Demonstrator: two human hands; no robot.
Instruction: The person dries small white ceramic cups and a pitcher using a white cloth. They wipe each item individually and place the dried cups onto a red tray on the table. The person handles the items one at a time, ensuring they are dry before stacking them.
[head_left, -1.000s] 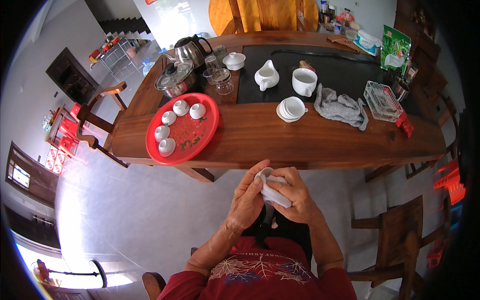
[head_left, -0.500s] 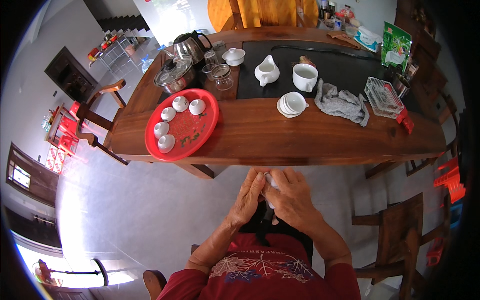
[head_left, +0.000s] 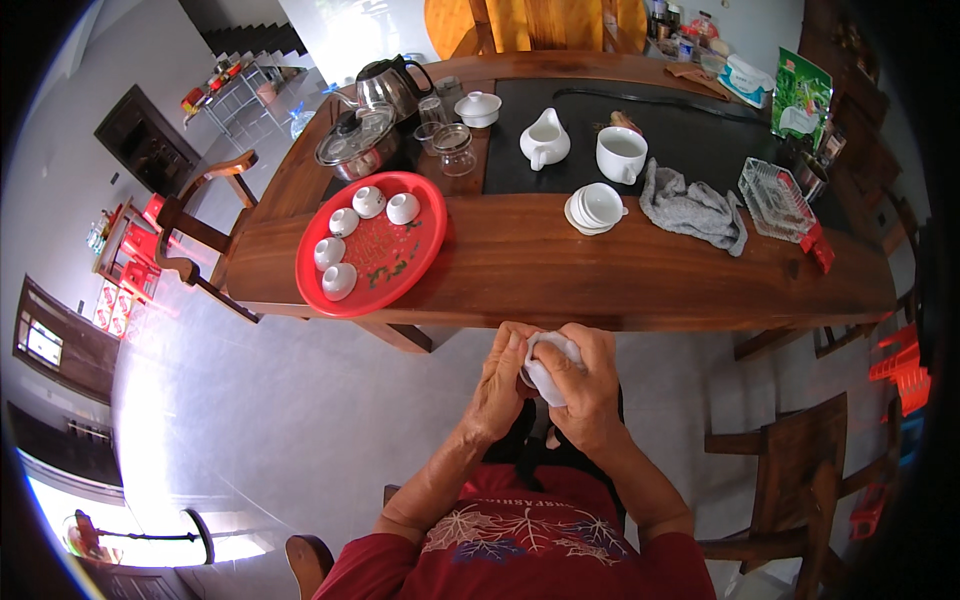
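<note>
My left hand [head_left: 497, 388] and my right hand [head_left: 587, 388] meet in front of the table's near edge. Between them is a crumpled white cloth [head_left: 556, 384], gripped by my right fingers, with the thumb pressed into it. My left fingers are closed at the cloth's left side, round something mostly hidden; a pale curved edge shows there, perhaps a small cup. Ahead to the left, several small white cups [head_left: 340, 281] rest in a ring on a red round tray [head_left: 385, 297]. Stacked white cups [head_left: 601, 204] stand straight ahead.
The wooden table [head_left: 520, 285] also bears a steel kettle [head_left: 388, 88], a lidded pot [head_left: 352, 150], a glass jar [head_left: 455, 152], a lidded white bowl [head_left: 478, 109], a white pitcher [head_left: 545, 140], a larger white cup [head_left: 621, 153], a grey towel [head_left: 692, 212] and a glass tray [head_left: 772, 203]. A wooden chair [head_left: 800, 460] stands right.
Both hands have risen slightly. My right hand has turned, so more of the white cloth now shows between them. The view has shifted a little; the tableware keeps its places.
</note>
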